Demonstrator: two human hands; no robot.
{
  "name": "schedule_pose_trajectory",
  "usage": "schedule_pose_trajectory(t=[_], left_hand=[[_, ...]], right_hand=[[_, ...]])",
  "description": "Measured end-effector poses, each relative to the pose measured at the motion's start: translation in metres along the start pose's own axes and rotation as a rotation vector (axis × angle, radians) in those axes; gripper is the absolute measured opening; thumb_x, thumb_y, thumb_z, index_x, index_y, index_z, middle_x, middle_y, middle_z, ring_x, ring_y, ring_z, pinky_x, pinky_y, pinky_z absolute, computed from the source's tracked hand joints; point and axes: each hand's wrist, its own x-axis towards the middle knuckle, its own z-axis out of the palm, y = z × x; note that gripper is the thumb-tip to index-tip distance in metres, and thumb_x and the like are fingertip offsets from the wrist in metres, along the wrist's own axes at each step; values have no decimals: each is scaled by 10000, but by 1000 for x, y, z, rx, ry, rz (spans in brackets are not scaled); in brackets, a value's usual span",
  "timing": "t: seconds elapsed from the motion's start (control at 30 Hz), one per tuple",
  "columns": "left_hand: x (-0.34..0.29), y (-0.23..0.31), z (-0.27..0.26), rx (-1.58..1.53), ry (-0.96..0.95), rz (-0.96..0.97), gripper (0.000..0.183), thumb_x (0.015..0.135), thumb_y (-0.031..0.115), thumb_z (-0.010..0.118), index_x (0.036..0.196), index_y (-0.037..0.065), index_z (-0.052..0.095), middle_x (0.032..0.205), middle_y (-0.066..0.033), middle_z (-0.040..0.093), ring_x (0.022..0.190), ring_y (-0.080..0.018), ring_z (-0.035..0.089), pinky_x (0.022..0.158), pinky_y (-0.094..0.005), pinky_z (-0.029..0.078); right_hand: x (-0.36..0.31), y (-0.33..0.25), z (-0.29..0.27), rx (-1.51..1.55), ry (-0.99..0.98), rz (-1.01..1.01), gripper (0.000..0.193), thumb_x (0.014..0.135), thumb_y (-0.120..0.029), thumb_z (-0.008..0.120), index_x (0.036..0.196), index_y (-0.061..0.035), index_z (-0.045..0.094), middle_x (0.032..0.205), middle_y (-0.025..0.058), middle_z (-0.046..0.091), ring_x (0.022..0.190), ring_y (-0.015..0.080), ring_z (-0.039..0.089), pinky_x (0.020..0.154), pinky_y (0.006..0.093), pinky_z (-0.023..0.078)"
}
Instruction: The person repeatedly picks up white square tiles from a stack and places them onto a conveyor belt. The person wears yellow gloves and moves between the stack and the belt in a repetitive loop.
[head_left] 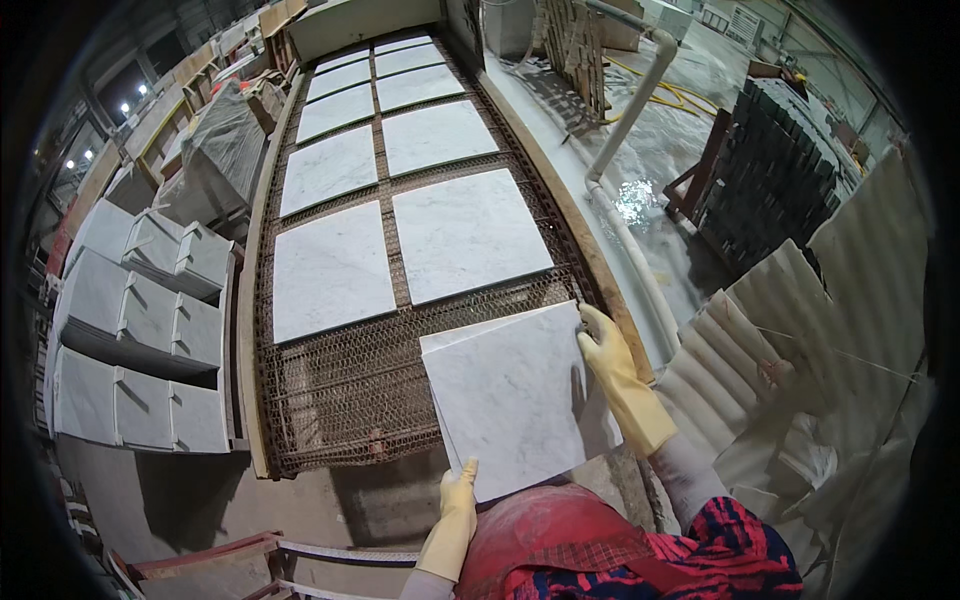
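Note:
In yellow rubber gloves, my hands hold a square white marble tile point(515, 400) with faint grey veins, tilted at the near end of a mesh conveyor belt point(340, 400). Beneath its left and upper edges shows a sliver of a second pale tile point(445, 420), slightly turned. My left hand point(458, 505) is closed on the lower left corner, thumb on top. At the upper right edge, my right hand point(608, 350) is closed round the side; some of its fingers are hidden. Ahead on the belt, flat white tiles point(470, 235) lie in two columns.
Wooden rails point(590, 260) border the belt, which runs under a pale housing point(365, 25). Stacked tiles point(140, 320) with spacer strips stand at left. Right are a white pipe point(640, 250), corrugated sheets point(750, 350), a dark slab stack point(770, 160) and wet floor. A metal frame point(210, 560) stands lower left.

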Motion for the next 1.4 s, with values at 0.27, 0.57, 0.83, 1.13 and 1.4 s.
schedule_pose_trajectory(t=[0.27, 0.57, 0.83, 1.13, 1.4], left_hand=[[-3, 13, -13, -192, -149, -158, 374, 831, 389, 710, 1016, 76, 625, 738, 1, 590, 549, -104, 482, 461, -272, 369], [-16, 3, -10, -413, -255, -265, 563, 927, 484, 513, 1306, 71, 449, 1260, -111, 561, 1044, -354, 603, 742, -554, 547], [-19, 13, 11, -358, -231, -301, 521, 906, 544, 510, 1299, 206, 463, 1262, -9, 571, 1096, -316, 577, 752, -588, 517], [-10, 9, 22, -497, -189, -321, 482, 890, 449, 600, 1231, 124, 497, 1164, -86, 614, 976, -337, 629, 670, -555, 557], [1, 6, 18, -458, -171, -314, 523, 870, 470, 621, 1177, 63, 504, 1082, -85, 644, 803, -327, 673, 527, -477, 576]], right_hand=[[-125, 5, -87, -362, -69, 314, 280, 847, -219, 626, 996, 15, 665, 909, 146, 691, 811, 225, 668, 760, 334, 515], [-154, 73, -57, 643, -375, 878, 414, 848, -391, 676, 1068, -44, 624, 803, 35, 646, 571, 96, 571, 518, 224, 459], [-129, 84, -67, 683, -300, 820, 347, 833, -310, 701, 1030, -34, 627, 776, 24, 633, 531, 107, 562, 492, 237, 453], [-119, 84, -69, 688, -314, 817, 325, 844, -291, 691, 1054, -52, 625, 886, 10, 644, 653, 129, 594, 530, 266, 484], [-120, 83, -64, 689, -311, 820, 343, 858, -295, 673, 1096, -54, 619, 939, 13, 644, 626, 130, 575, 543, 279, 489]])
